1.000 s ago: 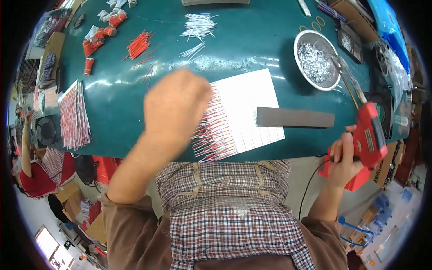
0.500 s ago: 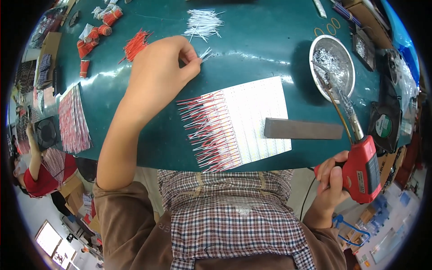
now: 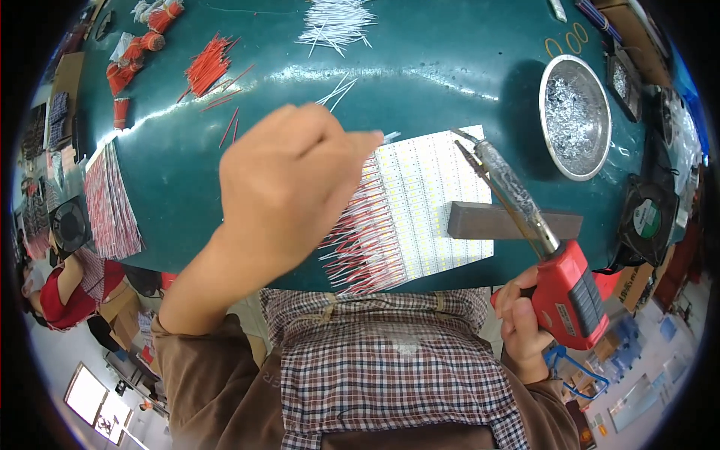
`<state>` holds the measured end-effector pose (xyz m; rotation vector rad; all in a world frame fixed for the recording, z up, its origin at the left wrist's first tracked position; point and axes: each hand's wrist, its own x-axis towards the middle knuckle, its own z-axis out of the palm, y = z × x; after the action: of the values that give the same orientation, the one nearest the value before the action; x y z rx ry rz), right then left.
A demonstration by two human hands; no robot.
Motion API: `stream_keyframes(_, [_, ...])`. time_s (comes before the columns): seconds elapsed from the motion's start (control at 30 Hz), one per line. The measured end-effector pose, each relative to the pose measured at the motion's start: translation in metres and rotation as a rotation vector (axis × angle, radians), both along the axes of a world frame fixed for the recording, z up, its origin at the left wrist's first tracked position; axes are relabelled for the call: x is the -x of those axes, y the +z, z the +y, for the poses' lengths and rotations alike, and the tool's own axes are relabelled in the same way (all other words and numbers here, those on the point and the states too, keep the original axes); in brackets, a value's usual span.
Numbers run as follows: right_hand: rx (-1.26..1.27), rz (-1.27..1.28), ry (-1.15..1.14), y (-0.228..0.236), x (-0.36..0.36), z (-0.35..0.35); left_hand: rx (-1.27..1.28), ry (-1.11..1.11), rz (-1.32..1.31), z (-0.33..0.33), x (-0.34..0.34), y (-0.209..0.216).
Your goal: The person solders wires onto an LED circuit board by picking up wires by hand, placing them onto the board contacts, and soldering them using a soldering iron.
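My left hand is closed in a pinch over the upper left corner of a white LED circuit board. A short white wire pokes out past its fingertips. Red and white wires fringe the board's left side, partly hidden by this hand. My right hand grips a red soldering gun, its long metal barrel slanting up and left. The tip and the thin feed tube beside it hang over the board's upper right part. A dark rectangular bar lies across the board's right edge.
Loose white wires and red wires lie at the back. A metal bowl of silvery scraps stands at the right, near a black fan. Bundled wires rest at the left. A person in red sits far left.
My left hand has moved right and nearer, from the loose white wires to the board's corner, bringing a white wire. The soldering gun's tip has swung left from the bowl to above the board.
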<state>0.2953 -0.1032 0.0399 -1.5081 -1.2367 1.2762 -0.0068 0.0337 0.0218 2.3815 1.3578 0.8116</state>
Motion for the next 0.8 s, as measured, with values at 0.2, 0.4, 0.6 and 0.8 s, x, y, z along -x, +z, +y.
stream_keyframes(0.2, [0.198,-0.167,0.158,0.02,-0.008,-0.007,-0.006,-0.015,-0.003,-0.014,-0.002,-0.001])
stream_keyframes(0.4, [0.107,-0.192,0.298,0.006,-0.005,-0.01,-0.036,0.005,0.01,-0.015,-0.003,0.0])
stream_keyframes(0.6, [0.095,-0.192,0.225,0.004,0.006,-0.006,-0.012,-0.002,-0.005,-0.018,0.0,-0.002])
stream_keyframes(0.8, [0.13,-0.154,0.245,0.007,0.006,-0.007,0.005,-0.004,-0.001,-0.022,-0.001,-0.001])
